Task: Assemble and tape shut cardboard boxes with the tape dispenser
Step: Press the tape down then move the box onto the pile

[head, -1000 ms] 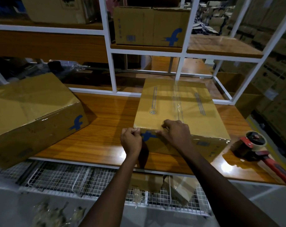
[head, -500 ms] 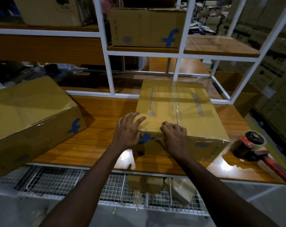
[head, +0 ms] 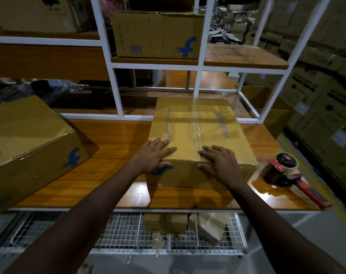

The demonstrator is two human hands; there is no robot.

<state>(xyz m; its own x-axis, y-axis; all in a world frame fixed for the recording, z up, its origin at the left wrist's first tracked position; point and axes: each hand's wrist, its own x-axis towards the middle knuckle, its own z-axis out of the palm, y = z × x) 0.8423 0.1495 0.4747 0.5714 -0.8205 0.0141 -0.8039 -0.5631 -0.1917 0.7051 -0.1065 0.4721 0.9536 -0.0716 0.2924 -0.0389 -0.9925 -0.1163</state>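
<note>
Item 1: cardboard box (head: 195, 131), flaps closed, stood at the middle of the wooden bench (head: 112, 147). A strip of clear tape (head: 196, 119) ran along its top seam. A blue logo on the near face was partly hidden.

Item 2: left hand (head: 152, 155), fingers straight and spread, lay flat on the near left corner of the box top, thumb down on the front face; it gripped nothing.

Item 3: right hand (head: 220, 163), likewise flat and spread, pressed the near edge just right of the seam, thumb on the front face; it gripped nothing.

Item 4: tape dispenser (head: 286, 169), red handle, lay on the bench to the right of the box, apart from both hands.

Item 5: second box (head: 29, 139), taped, sat tilted at the bench's left end.

Item 6: third box (head: 156, 34) stood on the white-framed shelf above.

Item 7: wire basket (head: 124, 230) under the bench held small cartons.
</note>
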